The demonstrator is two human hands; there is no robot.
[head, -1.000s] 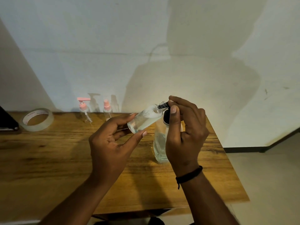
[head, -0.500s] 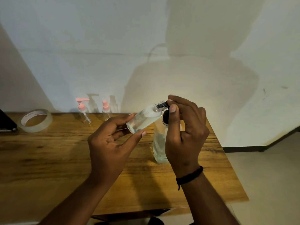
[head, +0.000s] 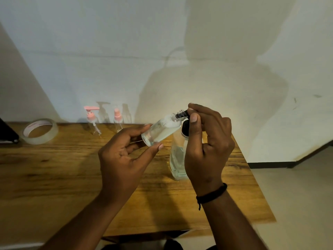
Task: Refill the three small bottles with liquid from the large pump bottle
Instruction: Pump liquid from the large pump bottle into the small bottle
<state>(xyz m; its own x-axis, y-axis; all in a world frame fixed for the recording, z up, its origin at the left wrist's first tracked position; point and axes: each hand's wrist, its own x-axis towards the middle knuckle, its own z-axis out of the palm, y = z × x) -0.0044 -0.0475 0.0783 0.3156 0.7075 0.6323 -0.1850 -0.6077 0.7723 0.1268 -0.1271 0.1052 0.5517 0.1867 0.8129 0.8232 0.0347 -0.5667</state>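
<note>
My left hand [head: 124,159] holds a small clear bottle [head: 160,131] tilted on its side, its open neck up against the black nozzle of the large pump bottle [head: 177,159]. Clear liquid and foam lie inside the small bottle. My right hand [head: 207,145] grips the black pump head [head: 184,130] of the large clear bottle, which stands on the wooden table [head: 54,168] with some liquid in its lower part. Two more small clear bottles stand at the back by the wall: one with a pink pump top [head: 91,121], one with a pink spray cap [head: 118,120].
A roll of clear tape [head: 39,131] lies at the back left, next to a dark object [head: 7,134] at the left edge. The table's right edge [head: 252,177] drops off to a pale floor. A white wall rises right behind the table.
Both hands keep their grips in the same spot. The foam inside the small bottle looks a little thicker near its neck.
</note>
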